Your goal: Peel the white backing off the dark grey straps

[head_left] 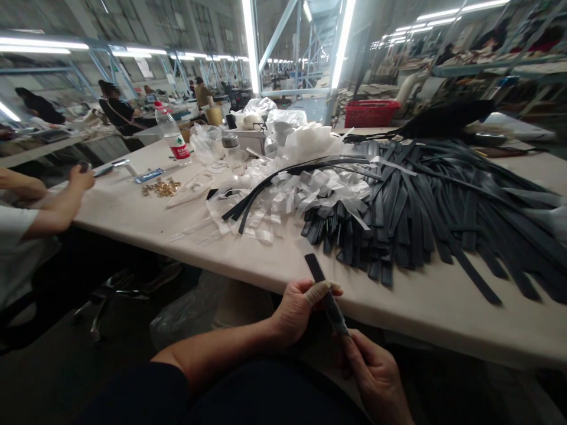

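Note:
A dark strap [315,268] is held between my hands at the table's front edge, its upper end pointing away from me. My left hand [299,310] pinches it near the middle, with a pale cover on the thumb. Lower down, my right hand [370,366] grips the strap's near end, which its fingers partly hide. Many similar dark straps [411,206] lie in a large pile on the right of the table. White strips of backing [310,192] are heaped to the left of that pile, with a few dark straps lying across them.
The pale table [212,254] also carries a water bottle [175,139], a glass jar [233,153], small brass pieces [162,188] and plastic bags. A red basket [371,113] stands behind. At the left edge, another person's arm [57,203] rests near the table, holding a phone-like object.

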Available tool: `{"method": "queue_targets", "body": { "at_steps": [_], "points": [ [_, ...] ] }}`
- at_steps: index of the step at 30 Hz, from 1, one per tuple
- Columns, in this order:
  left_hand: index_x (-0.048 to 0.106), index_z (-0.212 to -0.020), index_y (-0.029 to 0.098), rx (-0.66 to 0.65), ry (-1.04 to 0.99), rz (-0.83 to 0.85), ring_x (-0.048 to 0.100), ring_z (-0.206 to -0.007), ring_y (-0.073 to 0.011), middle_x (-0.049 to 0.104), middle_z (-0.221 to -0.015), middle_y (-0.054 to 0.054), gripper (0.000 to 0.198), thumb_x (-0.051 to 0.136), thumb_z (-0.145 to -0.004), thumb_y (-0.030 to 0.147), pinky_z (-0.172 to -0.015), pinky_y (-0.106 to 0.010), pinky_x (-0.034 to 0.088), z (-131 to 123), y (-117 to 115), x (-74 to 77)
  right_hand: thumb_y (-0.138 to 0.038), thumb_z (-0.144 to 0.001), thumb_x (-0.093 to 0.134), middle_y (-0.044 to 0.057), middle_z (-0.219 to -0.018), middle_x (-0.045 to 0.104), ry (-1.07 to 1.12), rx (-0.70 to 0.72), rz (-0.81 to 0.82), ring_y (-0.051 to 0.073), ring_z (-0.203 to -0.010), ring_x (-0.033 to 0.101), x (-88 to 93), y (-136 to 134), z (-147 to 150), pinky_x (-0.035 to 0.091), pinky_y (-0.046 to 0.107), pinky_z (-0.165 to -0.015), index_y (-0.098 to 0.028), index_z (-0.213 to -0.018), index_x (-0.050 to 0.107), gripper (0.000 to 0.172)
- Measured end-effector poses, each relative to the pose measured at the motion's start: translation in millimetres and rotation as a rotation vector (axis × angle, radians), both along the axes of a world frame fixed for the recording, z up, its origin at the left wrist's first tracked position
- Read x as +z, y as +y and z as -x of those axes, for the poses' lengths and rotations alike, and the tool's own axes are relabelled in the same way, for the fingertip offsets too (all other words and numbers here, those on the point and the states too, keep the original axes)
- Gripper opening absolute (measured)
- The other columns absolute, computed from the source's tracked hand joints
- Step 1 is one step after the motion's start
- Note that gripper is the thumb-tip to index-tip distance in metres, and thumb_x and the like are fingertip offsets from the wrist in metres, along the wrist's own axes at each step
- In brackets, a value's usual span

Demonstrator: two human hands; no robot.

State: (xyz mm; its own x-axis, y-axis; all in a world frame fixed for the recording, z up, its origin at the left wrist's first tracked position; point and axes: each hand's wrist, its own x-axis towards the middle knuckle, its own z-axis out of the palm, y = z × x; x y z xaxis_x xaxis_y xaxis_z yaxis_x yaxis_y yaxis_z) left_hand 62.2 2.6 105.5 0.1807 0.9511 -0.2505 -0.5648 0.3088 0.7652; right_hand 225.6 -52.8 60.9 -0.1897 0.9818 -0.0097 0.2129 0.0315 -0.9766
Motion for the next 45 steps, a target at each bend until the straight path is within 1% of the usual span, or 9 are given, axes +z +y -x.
{"method": "queue_targets", "body": {
  "at_steps": [11,17,20,24,31,33,36,38,45],
  "points": [
    [0.076,-0.090,0.007,-0.225,0.030,0.046,0.056,-0.049,-0.0129,0.062,-0.058,-0.004,0.050,0.080,-0.067,0.052,-0.052,-0.025,0.045,-9,-21,-11.8,-0.049,-0.094,0.056,-0.002,-0.054,0.050,-0.043,-0.068,-0.086,0.013,-0.047,0.048,-3.7,8,0,0.040,0.020,-0.044,-0.017,-0.073,0.066,0.039],
    [0.075,-0.096,0.009,-0.257,0.085,0.063,0.055,-0.051,-0.0098,0.066,-0.068,-0.005,0.044,0.081,-0.070,0.044,-0.053,-0.023,0.044,-6,-19,-9.7,-0.051,-0.094,0.055,-0.002,-0.060,0.055,0.076,0.039,-0.016,0.015,-0.050,0.053,3.8,8,2,0.045,0.022,-0.048,-0.016,-0.102,0.067,0.038],
    [0.075,-0.100,0.013,-0.180,0.027,0.018,0.061,-0.062,-0.0123,0.071,-0.080,-0.007,0.041,0.079,-0.073,0.043,-0.057,-0.022,0.046,-3,-11,-2.6,-0.051,-0.095,0.054,-0.002,-0.060,0.054,0.083,0.005,0.037,0.013,-0.048,0.049,2.6,7,5,0.041,0.022,-0.044,-0.017,-0.090,0.066,0.036],
    [0.075,-0.094,0.015,0.034,-0.028,-0.032,0.066,-0.082,-0.0181,0.073,-0.098,-0.010,0.035,0.076,-0.077,0.045,-0.063,-0.024,0.051,-2,2,4.6,-0.049,-0.096,0.053,-0.002,-0.060,0.053,0.037,0.025,0.035,0.013,-0.048,0.049,0.3,7,9,0.040,0.021,-0.045,-0.018,-0.092,0.064,0.033],
    [0.074,-0.092,0.008,-0.164,0.022,0.072,0.053,-0.047,-0.0097,0.068,-0.069,-0.008,0.043,0.076,-0.076,0.048,-0.045,-0.022,0.039,-13,-19,-19.5,-0.049,-0.094,0.056,-0.002,-0.057,0.050,0.024,-0.058,-0.053,0.012,-0.048,0.047,0.0,6,13,0.038,0.021,-0.044,-0.017,-0.076,0.062,0.037],
    [0.074,-0.098,0.009,-0.170,0.023,0.062,0.057,-0.054,-0.0110,0.070,-0.075,-0.009,0.045,0.078,-0.074,0.046,-0.050,-0.023,0.043,-11,-18,-18.3,-0.050,-0.094,0.055,-0.002,-0.057,0.050,0.014,-0.052,-0.045,0.012,-0.048,0.047,0.0,6,13,0.038,0.021,-0.044,-0.018,-0.077,0.063,0.038],
    [0.073,-0.108,0.016,-0.022,-0.034,0.021,0.065,-0.078,-0.0171,0.072,-0.100,-0.011,0.048,0.079,-0.072,0.048,-0.061,-0.024,0.048,-5,-6,-8.3,-0.051,-0.095,0.053,-0.002,-0.057,0.054,-0.006,-0.023,-0.029,0.013,-0.047,0.049,1.3,7,11,0.040,0.022,-0.044,-0.018,-0.085,0.065,0.036],
    [0.074,-0.103,0.016,0.049,-0.038,0.011,0.065,-0.084,-0.0182,0.072,-0.102,-0.011,0.043,0.079,-0.073,0.048,-0.064,-0.024,0.048,-2,-1,-4.3,-0.051,-0.095,0.053,-0.002,-0.057,0.055,-0.002,-0.011,-0.028,0.013,-0.047,0.050,2.5,9,11,0.041,0.022,-0.045,-0.018,-0.088,0.065,0.036],
    [0.076,-0.100,0.012,-0.189,0.073,-0.024,0.055,-0.051,-0.0108,0.067,-0.070,-0.005,0.043,0.076,-0.075,0.047,-0.054,-0.025,0.044,-6,-20,-17.0,-0.050,-0.096,0.053,-0.001,-0.057,0.055,-0.063,-0.069,-0.088,0.013,-0.048,0.050,0.7,13,15,0.041,0.023,-0.045,-0.017,-0.080,0.067,0.039]
  ]
}}
